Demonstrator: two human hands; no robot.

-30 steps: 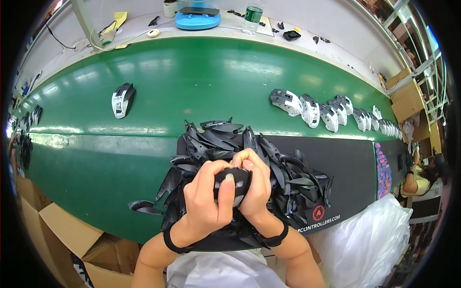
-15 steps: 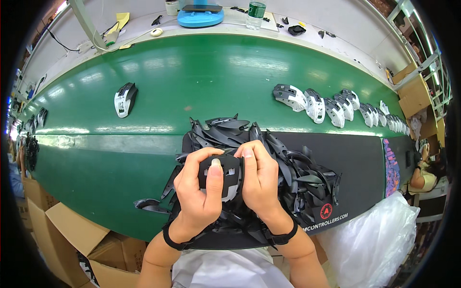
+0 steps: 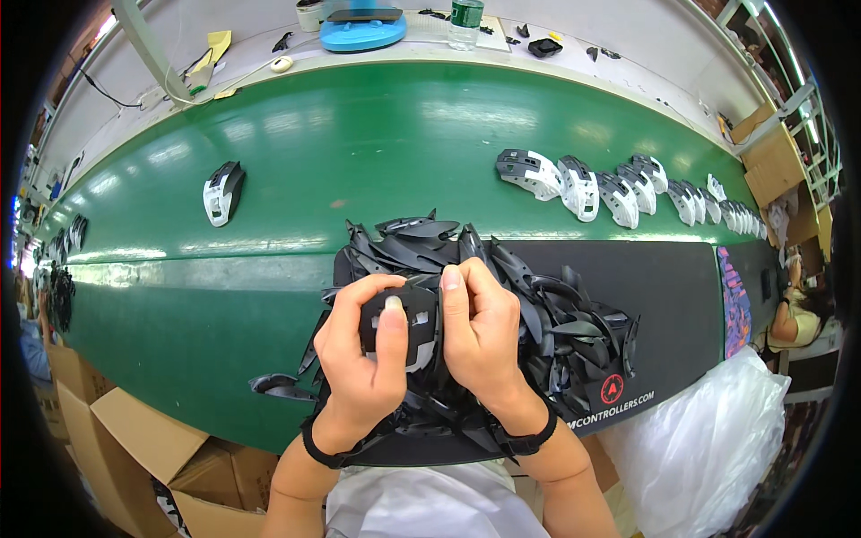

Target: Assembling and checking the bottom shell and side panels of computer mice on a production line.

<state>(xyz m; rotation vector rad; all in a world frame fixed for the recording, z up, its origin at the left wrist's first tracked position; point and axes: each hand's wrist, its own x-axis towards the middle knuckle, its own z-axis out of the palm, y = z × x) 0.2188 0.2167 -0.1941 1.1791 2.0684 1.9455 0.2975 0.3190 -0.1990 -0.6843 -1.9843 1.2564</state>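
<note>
My left hand (image 3: 360, 363) is closed around a black-and-grey mouse shell (image 3: 421, 339), its thumb pressed on the top face. My right hand (image 3: 482, 345) is closed at the shell's right edge, thumb and index finger pinched together. A thin black plastic side piece (image 3: 439, 330) shows between that hand and the shell; most of it is hidden by the fingers. Under and around both hands spreads a heap of curved black plastic pieces (image 3: 581, 332), on a black mat (image 3: 668, 309).
One mouse shell (image 3: 221, 194) stands alone on the green table (image 3: 296, 134). A row of black-and-white shells (image 3: 578, 188) runs off to the right. Cardboard boxes (image 3: 148, 430) sit lower left, a clear plastic bag (image 3: 700, 448) lower right. Another person (image 3: 794, 323) is at far right.
Both hands and the mouse shell have shifted slightly left in the picture. The shell has tilted a little, and my right thumb has risen nearer its upper right edge. The grips stay closed.
</note>
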